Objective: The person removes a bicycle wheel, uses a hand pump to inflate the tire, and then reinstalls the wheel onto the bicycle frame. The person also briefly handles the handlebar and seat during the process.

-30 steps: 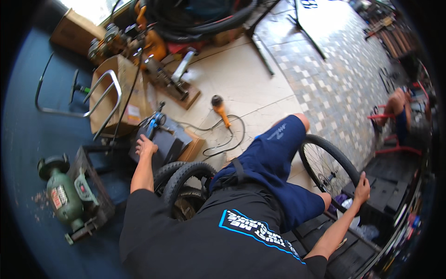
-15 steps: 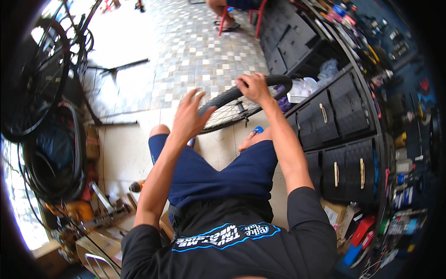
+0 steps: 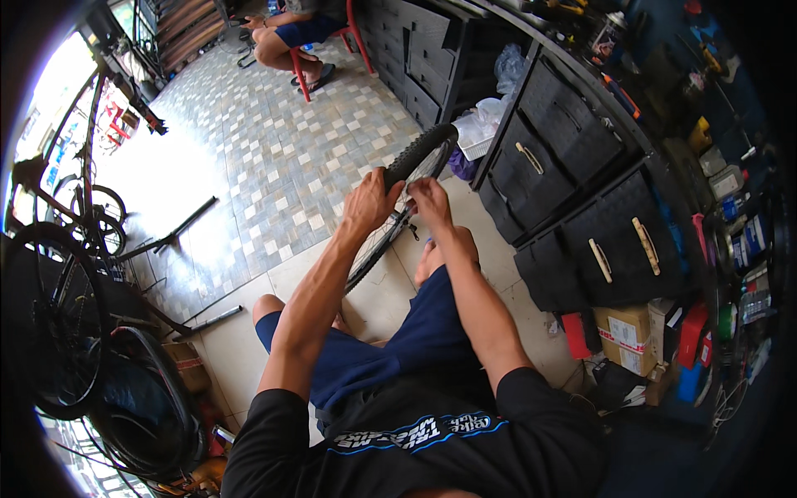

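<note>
Nearest, the person sits with knees apart on the pale tiled floor (image 3: 249,357), and both forearms reach forward to a black knobbly-tyred spoked bicycle wheel (image 3: 413,174) standing upright on its edge between the legs. The left hand (image 3: 371,202) is closed over the tread at the top of the tyre; the right hand (image 3: 430,202) pinches the tyre's sidewall just beside it, fingers curled, the two hands nearly touching. By judgement the wheel is light and its rim stiff, while the rubber is pliable and grippy, not slippery; the thin spokes are the delicate part, so tread and rim edge are the sound places to hold. To the right stands a black cabinet with pale drawer handles (image 3: 581,191). Farther off, another person's legs rest at a red chair (image 3: 332,37).
</note>
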The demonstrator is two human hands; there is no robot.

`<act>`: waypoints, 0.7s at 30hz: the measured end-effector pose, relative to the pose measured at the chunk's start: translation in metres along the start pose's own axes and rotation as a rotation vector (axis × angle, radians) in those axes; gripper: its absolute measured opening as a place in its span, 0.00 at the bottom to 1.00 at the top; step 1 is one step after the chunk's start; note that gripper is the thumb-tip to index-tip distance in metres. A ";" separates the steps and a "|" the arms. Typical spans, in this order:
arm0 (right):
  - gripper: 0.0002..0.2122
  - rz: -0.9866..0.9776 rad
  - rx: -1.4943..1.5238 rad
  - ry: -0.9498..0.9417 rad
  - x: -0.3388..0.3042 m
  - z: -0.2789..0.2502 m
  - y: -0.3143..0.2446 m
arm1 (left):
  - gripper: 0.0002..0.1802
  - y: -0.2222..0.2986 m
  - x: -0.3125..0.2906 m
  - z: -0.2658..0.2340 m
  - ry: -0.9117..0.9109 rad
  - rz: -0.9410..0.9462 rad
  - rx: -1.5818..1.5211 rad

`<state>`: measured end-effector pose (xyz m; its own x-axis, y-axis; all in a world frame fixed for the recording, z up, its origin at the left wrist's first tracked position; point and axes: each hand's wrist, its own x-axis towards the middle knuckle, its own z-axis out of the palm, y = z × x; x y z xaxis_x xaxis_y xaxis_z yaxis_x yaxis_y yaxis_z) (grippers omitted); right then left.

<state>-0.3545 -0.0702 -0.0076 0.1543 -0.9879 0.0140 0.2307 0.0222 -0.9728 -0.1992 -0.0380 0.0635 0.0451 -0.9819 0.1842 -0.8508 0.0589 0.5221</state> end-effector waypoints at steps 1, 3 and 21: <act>0.08 0.066 0.088 0.046 -0.003 -0.001 0.015 | 0.31 -0.003 0.006 -0.001 0.000 0.002 -0.012; 0.07 0.226 0.206 0.050 -0.011 0.010 0.039 | 0.32 -0.024 0.009 -0.007 0.051 -0.002 -0.008; 0.12 0.653 0.423 -0.633 0.013 0.109 0.114 | 0.35 -0.104 -0.019 -0.059 0.072 -0.314 -0.007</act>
<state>-0.2217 -0.0636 -0.0927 0.8270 -0.5021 -0.2529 0.2219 0.7048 -0.6738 -0.0804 -0.0143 0.0548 0.3422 -0.9369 0.0716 -0.7857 -0.2435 0.5687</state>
